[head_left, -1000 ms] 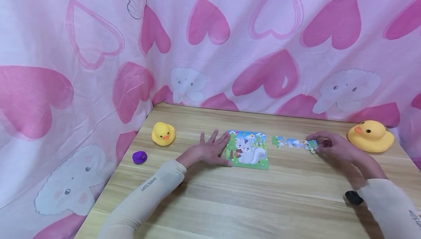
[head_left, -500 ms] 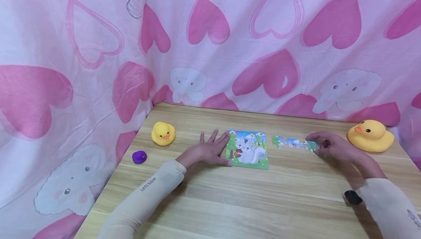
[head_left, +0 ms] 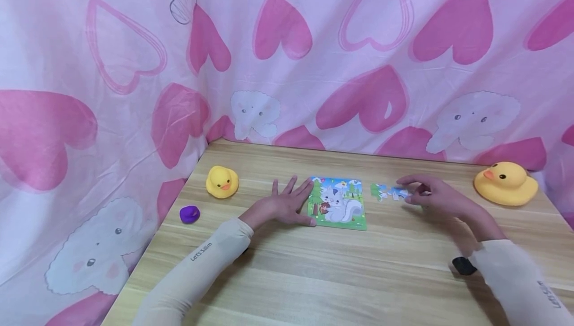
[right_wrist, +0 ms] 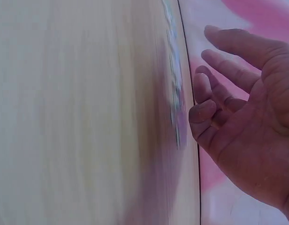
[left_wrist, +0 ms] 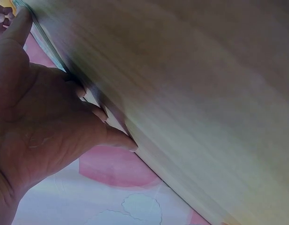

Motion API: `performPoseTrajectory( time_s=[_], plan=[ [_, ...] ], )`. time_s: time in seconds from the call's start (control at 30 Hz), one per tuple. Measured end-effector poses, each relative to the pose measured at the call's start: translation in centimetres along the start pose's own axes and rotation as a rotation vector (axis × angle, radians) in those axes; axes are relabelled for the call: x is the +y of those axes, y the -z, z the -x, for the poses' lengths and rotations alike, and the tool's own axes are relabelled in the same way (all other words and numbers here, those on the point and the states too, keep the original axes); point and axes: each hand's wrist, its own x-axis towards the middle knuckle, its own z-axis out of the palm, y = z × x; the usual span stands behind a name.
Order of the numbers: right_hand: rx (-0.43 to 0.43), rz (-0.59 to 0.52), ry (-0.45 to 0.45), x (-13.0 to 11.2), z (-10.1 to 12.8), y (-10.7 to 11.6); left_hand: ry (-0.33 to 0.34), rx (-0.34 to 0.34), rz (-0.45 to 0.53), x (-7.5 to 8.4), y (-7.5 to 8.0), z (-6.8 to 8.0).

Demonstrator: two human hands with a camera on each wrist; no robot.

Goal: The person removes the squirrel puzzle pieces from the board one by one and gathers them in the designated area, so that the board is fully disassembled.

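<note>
A square puzzle picture (head_left: 338,205) of a white squirrel lies flat on the wooden table. My left hand (head_left: 287,207) rests with spread fingers at its left edge, the thumb reaching the lower left corner. To the right of the picture is a row of small jigsaw pieces (head_left: 378,192). Over the right end of that row is my right hand (head_left: 432,197), which hides some of the pieces. In the right wrist view, the loosely bent fingers of the right hand (right_wrist: 243,108) stand a little apart from the jigsaw pieces (right_wrist: 174,70), with nothing visible between them.
A large yellow rubber duck (head_left: 506,184) sits to the right of my right hand. On the left stand a smaller yellow duck (head_left: 221,182) and a small purple duck (head_left: 190,214). A pink heart-patterned curtain (head_left: 287,81) hangs behind the table (head_left: 336,276).
My right hand has shifted left along the row of jigsaw pieces, covering its right end. The left hand stays at the picture's edge.
</note>
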Motion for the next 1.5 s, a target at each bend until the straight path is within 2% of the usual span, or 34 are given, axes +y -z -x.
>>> performPoseTrajectory(
  time_s=[0.17,0.43,0.67,0.83,1.03,1.27,1.5],
  plan=[
    [-0.02,-0.03,0.059,-2.2,-1.3,-1.8,0.002,0.002,0.009,-0.1,-0.1,0.0],
    [-0.079,-0.082,0.084,-5.4,-3.3,-4.4,-0.004,0.004,0.008,0.1,0.0,0.2],
    [-0.068,-0.059,0.155,-8.3,-5.4,-6.6,0.001,0.004,0.0,0.1,0.1,0.2],
    [-0.086,-0.063,0.145,-10.0,-6.2,-8.3,-0.004,0.003,-0.006,0.0,0.1,0.2],
    [-0.066,-0.122,0.125,-11.2,-6.6,-10.3,-0.005,0.001,0.001,0.1,0.0,0.2],
    [-0.061,-0.138,0.135,-11.8,-7.5,-11.9,-0.006,0.011,-0.013,-0.1,0.0,0.1],
    [-0.057,-0.082,0.117,-12.4,-7.9,-12.7,-0.003,0.004,-0.018,0.0,0.1,0.1]
  ],
)
